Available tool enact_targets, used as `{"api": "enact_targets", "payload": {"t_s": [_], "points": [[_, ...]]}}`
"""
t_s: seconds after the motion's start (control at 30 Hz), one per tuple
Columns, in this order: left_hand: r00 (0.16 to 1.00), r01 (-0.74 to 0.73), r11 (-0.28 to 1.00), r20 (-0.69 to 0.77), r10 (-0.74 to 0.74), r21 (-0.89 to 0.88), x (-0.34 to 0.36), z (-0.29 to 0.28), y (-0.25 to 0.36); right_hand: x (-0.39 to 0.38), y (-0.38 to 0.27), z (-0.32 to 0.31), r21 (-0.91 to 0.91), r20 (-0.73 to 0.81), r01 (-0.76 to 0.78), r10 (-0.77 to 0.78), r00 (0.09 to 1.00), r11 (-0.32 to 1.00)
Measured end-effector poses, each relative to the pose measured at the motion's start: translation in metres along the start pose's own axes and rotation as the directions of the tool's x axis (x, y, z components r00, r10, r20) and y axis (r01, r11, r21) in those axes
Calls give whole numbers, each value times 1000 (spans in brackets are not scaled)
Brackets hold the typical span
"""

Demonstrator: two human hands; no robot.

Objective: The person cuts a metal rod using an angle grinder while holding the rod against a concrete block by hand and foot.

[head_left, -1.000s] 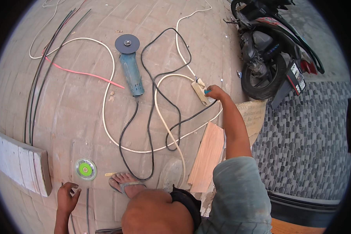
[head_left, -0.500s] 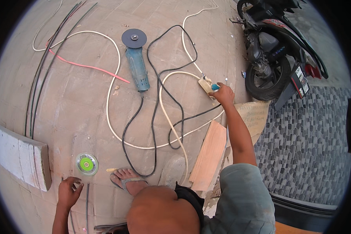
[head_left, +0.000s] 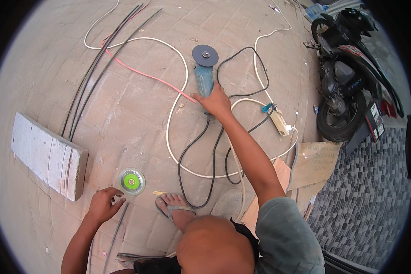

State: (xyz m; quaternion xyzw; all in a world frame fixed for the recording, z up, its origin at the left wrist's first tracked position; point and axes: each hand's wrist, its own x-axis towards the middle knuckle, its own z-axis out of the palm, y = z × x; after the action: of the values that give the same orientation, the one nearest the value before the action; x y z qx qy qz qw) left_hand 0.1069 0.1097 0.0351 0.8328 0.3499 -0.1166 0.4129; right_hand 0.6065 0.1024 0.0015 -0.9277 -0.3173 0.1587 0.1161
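Note:
A blue angle grinder (head_left: 204, 82) with a dark flat disc (head_left: 205, 55) lies on the paved ground ahead. My right hand (head_left: 216, 99) is wrapped round the lower end of its body, close to where the black cord leaves it. My left hand (head_left: 104, 204) hovers low on the left, fingers loosely curled and apart, with nothing visible in it. Just beyond its fingertips lies a round clear disc with a green centre (head_left: 132, 181). A cream power strip (head_left: 278, 121) rests to the right, with a blue plug (head_left: 267, 108) at its far end.
Black and cream cables loop across the paving. Dark thin rods (head_left: 89, 76) and a pink strip (head_left: 146, 76) lie far left. A scored pale block (head_left: 48, 153) sits at left. Wooden board (head_left: 282, 173), brown paper (head_left: 316, 164) and a parked motorbike (head_left: 345, 82) are at right.
My right hand has left the blue plug at the power strip, moved left and taken hold of the grinder. The view has shifted; my left hand stays near the green-centred disc.

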Motion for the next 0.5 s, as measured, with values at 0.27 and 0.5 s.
{"api": "enact_targets", "payload": {"t_s": [0.27, 0.5], "points": [[985, 1, 996, -174, -17, -89, -32, -27, 19, 36, 23, 15, 100, -70, -141, 148, 987, 985], [978, 94, 970, -162, -132, -224, -58, -31, 18, -58, 7, -4, 706, 284, 12, -298, 911, 708]]}}
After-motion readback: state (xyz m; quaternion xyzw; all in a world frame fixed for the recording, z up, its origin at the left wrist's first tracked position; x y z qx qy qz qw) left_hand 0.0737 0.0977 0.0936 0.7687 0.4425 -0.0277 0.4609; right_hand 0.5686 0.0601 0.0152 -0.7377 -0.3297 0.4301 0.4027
